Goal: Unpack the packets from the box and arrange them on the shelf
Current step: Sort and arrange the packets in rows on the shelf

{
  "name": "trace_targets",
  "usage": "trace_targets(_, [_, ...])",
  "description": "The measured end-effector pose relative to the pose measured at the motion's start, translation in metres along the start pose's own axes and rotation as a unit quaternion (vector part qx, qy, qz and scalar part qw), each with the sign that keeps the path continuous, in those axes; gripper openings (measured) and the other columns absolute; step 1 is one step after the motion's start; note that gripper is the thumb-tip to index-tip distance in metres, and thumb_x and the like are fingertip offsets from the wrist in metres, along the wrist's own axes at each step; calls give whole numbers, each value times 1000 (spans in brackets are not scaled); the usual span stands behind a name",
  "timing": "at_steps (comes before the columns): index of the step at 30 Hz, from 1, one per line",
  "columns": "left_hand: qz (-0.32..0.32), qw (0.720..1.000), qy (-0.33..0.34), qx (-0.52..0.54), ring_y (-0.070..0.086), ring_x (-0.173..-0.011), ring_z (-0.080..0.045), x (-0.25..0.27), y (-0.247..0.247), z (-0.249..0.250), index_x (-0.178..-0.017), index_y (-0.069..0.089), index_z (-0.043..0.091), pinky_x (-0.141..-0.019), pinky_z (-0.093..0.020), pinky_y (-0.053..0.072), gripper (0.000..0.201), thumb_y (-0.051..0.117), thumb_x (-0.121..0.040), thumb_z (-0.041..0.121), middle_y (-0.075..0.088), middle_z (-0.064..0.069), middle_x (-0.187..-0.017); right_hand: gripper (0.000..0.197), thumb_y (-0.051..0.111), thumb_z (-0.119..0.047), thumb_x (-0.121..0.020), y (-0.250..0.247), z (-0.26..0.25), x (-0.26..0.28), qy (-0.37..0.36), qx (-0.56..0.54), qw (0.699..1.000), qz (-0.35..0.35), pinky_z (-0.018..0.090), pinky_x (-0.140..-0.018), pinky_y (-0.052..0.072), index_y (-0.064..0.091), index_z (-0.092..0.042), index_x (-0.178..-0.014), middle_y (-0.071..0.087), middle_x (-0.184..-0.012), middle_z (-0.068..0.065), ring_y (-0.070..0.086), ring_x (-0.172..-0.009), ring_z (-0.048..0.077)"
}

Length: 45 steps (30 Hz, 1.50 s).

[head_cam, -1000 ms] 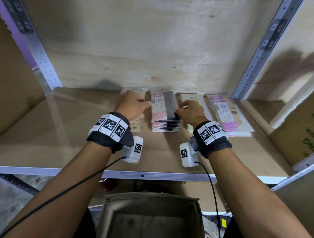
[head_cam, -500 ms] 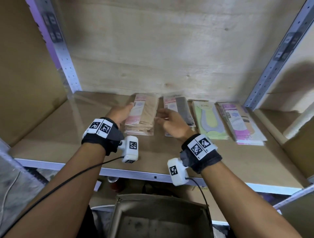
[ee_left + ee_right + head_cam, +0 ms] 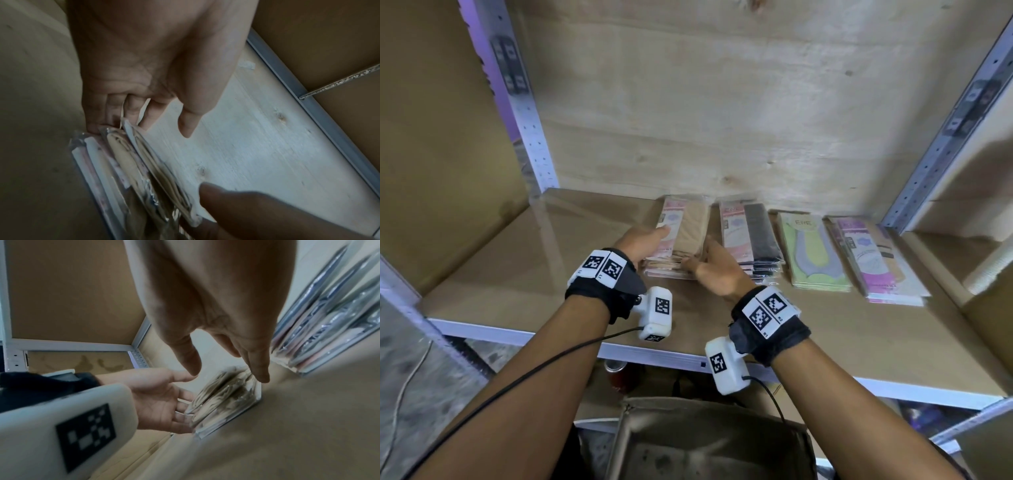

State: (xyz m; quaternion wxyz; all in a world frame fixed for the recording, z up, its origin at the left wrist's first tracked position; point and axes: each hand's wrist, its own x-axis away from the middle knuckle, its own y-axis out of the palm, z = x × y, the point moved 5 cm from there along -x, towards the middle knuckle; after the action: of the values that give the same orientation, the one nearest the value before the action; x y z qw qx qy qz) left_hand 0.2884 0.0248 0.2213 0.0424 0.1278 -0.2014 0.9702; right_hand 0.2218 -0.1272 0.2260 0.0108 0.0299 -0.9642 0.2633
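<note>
Since half a second ago, both hands have been drawn slightly back from the beige packet stack (image 3: 681, 240), which is left flat on the cardboard-lined shelf (image 3: 551, 260) beside three other glossy plastic-wrapped stacks. The left hand (image 3: 643, 241) is kept open, straight fingers touching the stack's left edge. The right hand (image 3: 717, 269) is held open, fingers relaxed, at its right edge. The box (image 3: 709, 442) is seen below.

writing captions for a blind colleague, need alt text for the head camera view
Two bare hands flank a stack of beige packets on a cardboard-lined shelf, the left hand along its left edge, the right hand at its near right corner. Three more packet stacks lie in a row to the right. An open cardboard box sits below.
</note>
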Motion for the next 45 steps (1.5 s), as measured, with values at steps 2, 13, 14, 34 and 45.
trace_targets(2, [0, 1000, 4, 2, 67, -105, -30, 0, 1, 1, -126, 65, 12, -102, -45, 50, 52, 56, -93, 51, 71, -10, -118, 46, 63, -24, -92, 2, 1, 0, 11, -11, 1000, 3, 45, -108, 45, 46, -12, -133, 63, -129, 4, 58, -120, 24])
trace_targets(13, [9, 999, -11, 38, 70, -102, -31, -2, -2, -2, -118, 68, 7, -100, -47, 53, 45, 58, -95, 45, 74, -13, -111, 44, 61, -22, -93, 3, -1, -1, 7, -2, 1000, 6, 44, -107, 45, 50, -10, -134, 63, -130, 7, 59, -121, 25])
trace_targets(14, [19, 999, -11, 30, 70, -102, -31, -2, -4, -1, -116, 68, 5, -98, -45, 54, 46, 57, -95, 45, 73, -13, -111, 44, 61, -21, -93, 2, -1, 0, 6, 3, 1000, 8, 43, -107, 45, 49, -10, -134, 63, -131, 6, 58, -122, 25])
trace_targets(34, [-79, 981, 173, -22, 43, -138, -17, 45, 103, 78, -151, 36, 20, -109, -32, 36, 72, 56, -92, 55, 39, 2, -156, 41, 56, -21, -97, -140, 53, 26, 112, 50, 968, 221, 27, -101, 42, 56, -7, -135, 61, -135, 9, 59, -121, 25])
trace_targets(45, [-101, 989, 105, -4, 50, -109, -14, 41, 128, 69, -141, 50, 13, -91, -28, 35, 54, 55, -98, 45, 57, 5, -133, 34, 46, -21, -98, -118, 76, 11, 146, 31, 982, 120, 52, -92, 55, 67, 6, -104, 68, -107, 26, 66, -102, 41])
